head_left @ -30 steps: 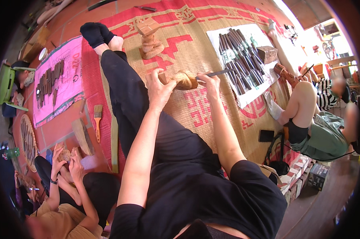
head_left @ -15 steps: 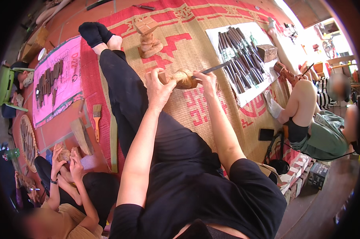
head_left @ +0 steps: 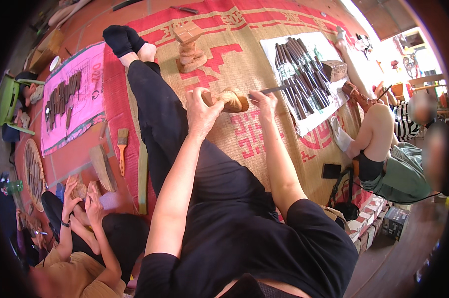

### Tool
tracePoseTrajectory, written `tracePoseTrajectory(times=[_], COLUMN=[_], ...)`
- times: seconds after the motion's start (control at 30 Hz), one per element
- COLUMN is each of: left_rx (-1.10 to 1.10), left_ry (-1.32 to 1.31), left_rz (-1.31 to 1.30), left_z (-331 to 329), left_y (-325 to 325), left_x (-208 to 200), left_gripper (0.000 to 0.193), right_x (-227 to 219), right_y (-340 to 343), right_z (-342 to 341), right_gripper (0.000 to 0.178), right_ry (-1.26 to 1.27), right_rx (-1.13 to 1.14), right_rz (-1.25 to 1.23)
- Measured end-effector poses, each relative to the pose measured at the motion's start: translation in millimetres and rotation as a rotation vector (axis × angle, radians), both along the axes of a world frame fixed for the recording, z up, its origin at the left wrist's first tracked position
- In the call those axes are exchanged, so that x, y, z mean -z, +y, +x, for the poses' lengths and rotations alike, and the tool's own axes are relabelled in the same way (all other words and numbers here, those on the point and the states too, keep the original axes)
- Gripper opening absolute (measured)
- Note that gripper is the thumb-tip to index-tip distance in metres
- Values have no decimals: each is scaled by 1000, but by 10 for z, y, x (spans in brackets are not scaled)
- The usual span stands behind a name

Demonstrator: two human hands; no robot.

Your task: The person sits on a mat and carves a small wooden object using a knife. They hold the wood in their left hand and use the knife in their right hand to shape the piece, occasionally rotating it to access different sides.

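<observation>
1. Over the red-and-tan woven mat, here is the carved wooden piece, held up between two hands, to the right of the person's outstretched dark-trousered legs.

2. Left hand has one end of it: thumb and fingers grasp the blocky left side, the rounded part showing beyond them.

3. Across to the right hand, fingers curled about a dark flat tool, one end at the carving, the other slanting off to the right. Is it touching the wood or just beside it? Cannot tell.

4. Farther up the mat, a second carving stands upright, square slab on top, coiled shape below.

5. Over right, a white sheet carries rows of dark-handled tools, with a wooden block near its right edge.

6. Out left, more slim tools lie on a pink cloth; a flat paintbrush rests nearer the person.

7. Lower left, a co-worker has both hands around a lump of wood.
</observation>
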State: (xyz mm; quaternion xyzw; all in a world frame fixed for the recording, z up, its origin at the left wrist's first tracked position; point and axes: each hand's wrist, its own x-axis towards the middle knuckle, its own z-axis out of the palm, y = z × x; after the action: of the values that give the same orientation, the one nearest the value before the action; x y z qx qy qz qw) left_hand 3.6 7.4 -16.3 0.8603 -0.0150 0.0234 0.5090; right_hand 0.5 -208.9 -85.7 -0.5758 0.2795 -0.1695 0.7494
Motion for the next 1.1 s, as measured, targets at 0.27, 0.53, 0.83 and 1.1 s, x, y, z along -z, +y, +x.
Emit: tracePoseTrajectory(times=[0.27,0.53,0.83,1.1], left_rx=[36,41,59,56], left_ry=[12,-19,-69,-32], left_rz=[-10,9,67,16], left_z=[-25,-26,-60,-39], left_y=[14,-1,-5,-8], left_x=[-10,-23,-46,-14], left_gripper=[49,49,48,48], right_x=[65,5,47,17], right_y=[17,205,17,278], right_z=[48,35,91,130], right_gripper=[10,10,7,7], right_ry=[12,-2,-41,5], right_rx=[-23,-90,150,-52], right_rz=[-27,-40,-2,-115])
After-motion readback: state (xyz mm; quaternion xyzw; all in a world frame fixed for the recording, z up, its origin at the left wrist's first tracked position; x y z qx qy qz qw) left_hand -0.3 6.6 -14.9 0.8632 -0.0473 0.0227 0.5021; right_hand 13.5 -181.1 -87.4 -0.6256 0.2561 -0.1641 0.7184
